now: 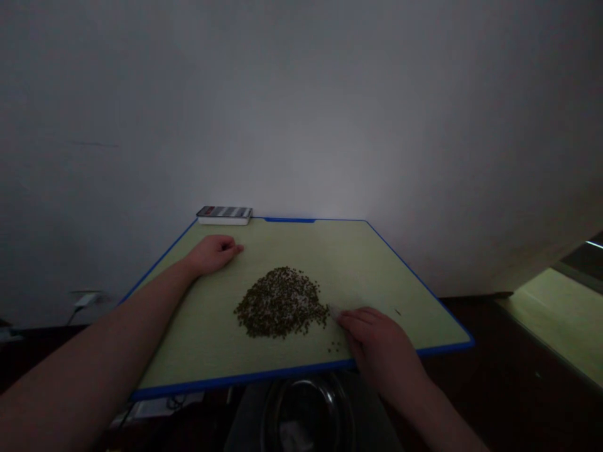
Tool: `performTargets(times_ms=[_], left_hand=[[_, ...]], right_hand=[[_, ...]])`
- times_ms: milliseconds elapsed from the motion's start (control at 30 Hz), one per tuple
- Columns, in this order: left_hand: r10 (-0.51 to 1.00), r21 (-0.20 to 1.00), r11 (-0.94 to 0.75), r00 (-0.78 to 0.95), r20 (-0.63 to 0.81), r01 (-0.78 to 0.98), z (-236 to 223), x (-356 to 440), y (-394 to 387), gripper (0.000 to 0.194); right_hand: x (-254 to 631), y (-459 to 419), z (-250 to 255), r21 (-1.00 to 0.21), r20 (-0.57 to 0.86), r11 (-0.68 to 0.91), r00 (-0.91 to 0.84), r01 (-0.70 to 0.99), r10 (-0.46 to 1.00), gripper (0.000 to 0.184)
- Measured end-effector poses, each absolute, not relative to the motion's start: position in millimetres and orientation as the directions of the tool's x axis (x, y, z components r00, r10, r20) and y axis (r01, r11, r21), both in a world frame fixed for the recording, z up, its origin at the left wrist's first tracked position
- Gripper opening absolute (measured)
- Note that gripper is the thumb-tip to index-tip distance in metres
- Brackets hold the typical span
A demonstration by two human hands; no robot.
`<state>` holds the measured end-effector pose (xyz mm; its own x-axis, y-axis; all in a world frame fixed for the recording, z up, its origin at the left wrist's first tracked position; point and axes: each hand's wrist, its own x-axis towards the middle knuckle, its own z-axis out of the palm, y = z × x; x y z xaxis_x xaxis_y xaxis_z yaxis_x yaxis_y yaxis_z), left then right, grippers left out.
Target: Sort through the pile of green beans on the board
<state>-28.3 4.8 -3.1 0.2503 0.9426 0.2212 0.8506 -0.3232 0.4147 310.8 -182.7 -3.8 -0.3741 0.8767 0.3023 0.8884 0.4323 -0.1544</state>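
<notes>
A heap of small greenish-brown grains mixed with white ones (280, 304) lies on the pale yellow-green tabletop (330, 251). My right hand (377, 336) is at the heap's right edge, its thumb and fingers pinched on a small, pale, see-through piece (334, 311). The tip of that piece points at the nearest grains; its exact kind is too blurred to tell. A few stray grains (334, 346) lie apart, close to the front edge. My left hand (214, 253) rests on the table at the far left, loosely curled, with nothing visible in it.
A phone (225, 211) lies on a white box (224, 220) at the back left corner. Below the table's blue front edge (245, 379) stands a shiny round metal bowl (346, 414). A thin dark scrap (398, 312) lies at the right. The wall (301, 125) rises behind the table.
</notes>
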Motion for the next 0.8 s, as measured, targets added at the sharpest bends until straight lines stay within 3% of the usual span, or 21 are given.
performTargets(times_ms=[267,567,800], left_hand=[[0.933,0.414,-0.348,0.268,0.239,0.841,-4.9,-30.4,6.4,0.039],[0.931,0.397,-0.352,0.271,0.246,0.848,-5.0,-29.8,7.0,0.04],[0.933,0.398,-0.348,0.272,0.235,0.849,-4.9,-29.8,7.7,0.039]], right_hand=[[324.2,-133.6,6.3,-0.071,0.229,0.207,-0.186,0.976,0.956,0.029],[325.9,-154.4,7.1,-0.356,0.279,0.479,-0.398,0.802,0.874,0.027],[337.0,-167.2,6.2,-0.415,0.275,0.526,-0.449,0.742,0.85,0.029]])
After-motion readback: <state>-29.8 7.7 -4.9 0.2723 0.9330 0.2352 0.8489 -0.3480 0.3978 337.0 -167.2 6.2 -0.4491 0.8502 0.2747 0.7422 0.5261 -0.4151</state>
